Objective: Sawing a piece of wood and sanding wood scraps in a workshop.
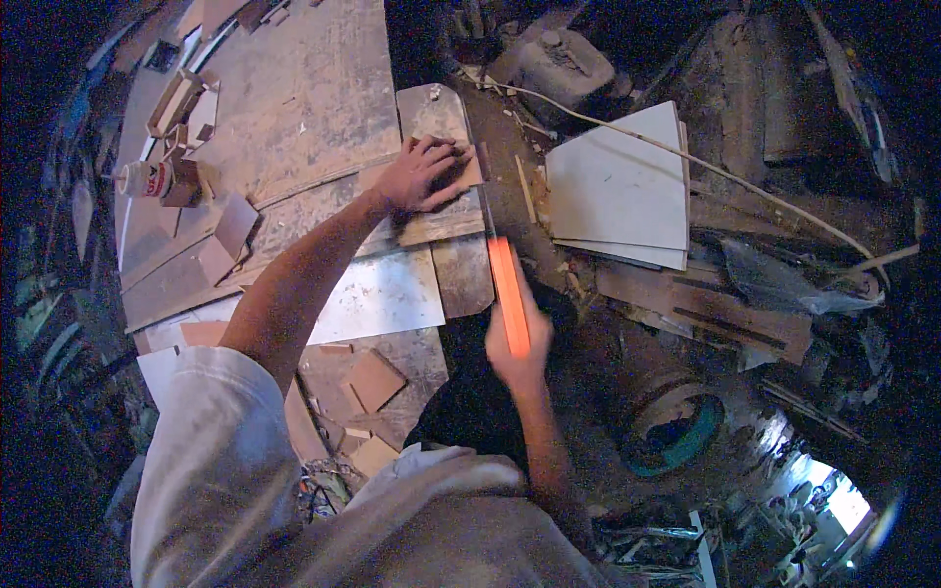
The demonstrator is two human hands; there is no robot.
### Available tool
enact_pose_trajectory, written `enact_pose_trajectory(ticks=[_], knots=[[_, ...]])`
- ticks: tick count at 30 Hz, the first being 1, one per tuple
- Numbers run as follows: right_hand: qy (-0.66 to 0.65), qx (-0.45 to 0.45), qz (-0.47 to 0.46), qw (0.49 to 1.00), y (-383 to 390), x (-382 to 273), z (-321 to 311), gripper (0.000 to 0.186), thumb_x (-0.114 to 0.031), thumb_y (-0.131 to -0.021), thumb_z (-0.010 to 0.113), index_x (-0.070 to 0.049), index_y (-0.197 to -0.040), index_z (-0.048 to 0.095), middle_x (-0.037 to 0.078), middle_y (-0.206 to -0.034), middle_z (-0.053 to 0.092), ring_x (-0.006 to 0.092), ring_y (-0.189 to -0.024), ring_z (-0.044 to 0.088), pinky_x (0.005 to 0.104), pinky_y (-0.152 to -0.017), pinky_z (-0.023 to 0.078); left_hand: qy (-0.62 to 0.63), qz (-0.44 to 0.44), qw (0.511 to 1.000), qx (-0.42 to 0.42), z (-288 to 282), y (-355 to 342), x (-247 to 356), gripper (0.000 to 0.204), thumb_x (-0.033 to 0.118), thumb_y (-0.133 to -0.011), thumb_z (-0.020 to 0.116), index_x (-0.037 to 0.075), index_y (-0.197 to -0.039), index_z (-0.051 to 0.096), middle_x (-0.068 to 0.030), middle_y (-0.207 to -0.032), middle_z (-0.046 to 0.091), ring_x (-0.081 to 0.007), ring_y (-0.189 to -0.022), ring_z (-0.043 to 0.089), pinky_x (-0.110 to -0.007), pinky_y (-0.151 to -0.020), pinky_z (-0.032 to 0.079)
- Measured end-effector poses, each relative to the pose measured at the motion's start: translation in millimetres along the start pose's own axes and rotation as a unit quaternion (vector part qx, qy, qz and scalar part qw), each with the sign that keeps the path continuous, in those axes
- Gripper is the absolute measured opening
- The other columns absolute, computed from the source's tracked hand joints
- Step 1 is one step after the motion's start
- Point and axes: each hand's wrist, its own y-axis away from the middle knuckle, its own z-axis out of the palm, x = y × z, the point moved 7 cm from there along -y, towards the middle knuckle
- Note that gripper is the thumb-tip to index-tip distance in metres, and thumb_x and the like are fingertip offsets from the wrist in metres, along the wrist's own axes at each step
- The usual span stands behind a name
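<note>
Near the right edge of the workbench (323, 88), my left hand (420, 178) grips a small tan wooden piece (471, 169) from above, fingers bent over it, pressing it on a dusty plank (341, 206). My right hand (515, 343) is closed round the bright orange handle (508, 292) of a hand saw, slightly blurred. Its thin blade points up toward the wood beside my left hand, along the bench's edge. Below the plank lies a white sheet (377, 294).
A labelled tub (172, 183) and small wooden blocks (174, 103) sit at the left; offcuts (372, 382) lie below. Right are stacked white boards (622, 181), a long pale rod (745, 181), a dusty plastic container (557, 73), a round teal-rimmed object (676, 446) and scrap sheets (706, 314).
</note>
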Motion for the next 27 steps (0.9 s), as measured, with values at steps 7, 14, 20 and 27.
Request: enact_pose_trajectory(ticks=[7,14,20,27], knots=[[-0.056,-0.029,0.103,0.993,-18,18,21,0.052,-0.001,-0.086,0.055,0.005,-0.137,0.049,0.026,-0.123,0.063,0.0341,-0.105,0.068,0.0375,-0.084,0.054,0.001,-0.023,1.000,-0.010,-2,0,1,0.058,0.040,-0.085,0.067,0.009,-0.133,0.055,-0.0113,-0.127,0.056,-0.0310,-0.115,0.049,-0.047,-0.095,0.037],[0.146,-0.092,0.167,0.971,117,-26,-51,0.055,-0.003,-0.088,0.052,-0.001,-0.142,0.047,0.020,-0.136,0.057,0.0322,-0.111,0.066,0.0354,-0.088,0.053,0.000,-0.018,1.000,-0.020,7,4,-3,0.059,0.039,-0.085,0.067,0.009,-0.133,0.055,-0.0107,-0.128,0.056,-0.0314,-0.116,0.049,-0.048,-0.096,0.037],[-0.039,-0.008,0.083,0.996,-43,20,27,0.052,-0.001,-0.085,0.055,0.003,-0.137,0.051,0.025,-0.119,0.065,0.0311,-0.096,0.070,0.0380,-0.081,0.055,-0.023,-0.013,0.999,-0.024,9,-1,-2,0.058,0.039,-0.084,0.067,0.009,-0.132,0.056,-0.0107,-0.128,0.056,-0.0314,-0.116,0.049,-0.047,-0.095,0.037],[-0.028,-0.037,0.097,0.994,45,22,1,0.048,-0.005,-0.091,0.051,0.003,-0.139,0.050,0.023,-0.134,0.058,0.0283,-0.108,0.067,0.0352,-0.087,0.054,-0.033,-0.011,0.999,-0.030,0,6,0,0.062,0.043,-0.087,0.063,0.009,-0.137,0.051,-0.0110,-0.130,0.054,-0.0320,-0.117,0.047,-0.048,-0.095,0.036]])
